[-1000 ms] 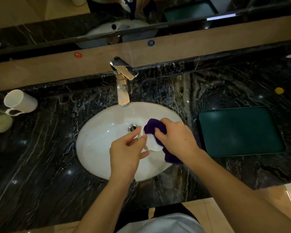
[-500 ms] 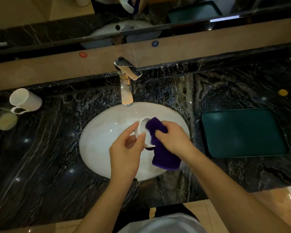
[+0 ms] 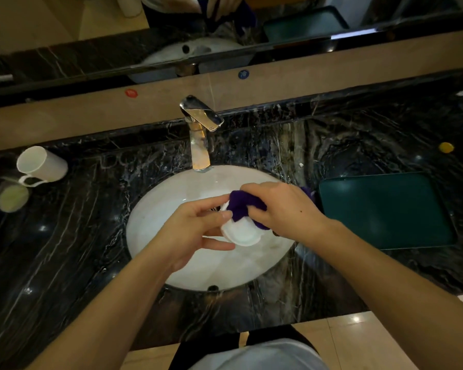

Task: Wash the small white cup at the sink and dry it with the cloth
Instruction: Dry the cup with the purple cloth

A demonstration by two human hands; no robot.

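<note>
From the head camera I see the small white cup (image 3: 240,233) held over the middle of the white sink basin (image 3: 155,231). My left hand (image 3: 190,231) grasps the cup from the 9 o'clock side. My right hand (image 3: 281,209) clutches the purple cloth (image 3: 242,205), pressing it on the cup's top. The chrome tap (image 3: 201,129) stands at 12 o'clock and a dark green tray (image 3: 385,209) lies at 3 o'clock, on the black marble counter (image 3: 64,249).

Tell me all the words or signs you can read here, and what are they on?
Blue round sticker on the beige ledge behind the tap: one white mark, too blurred to read.
Red round sticker on the same ledge: too blurred to read.
Nothing readable on the small white cup, the purple cloth or the green tray.
</note>
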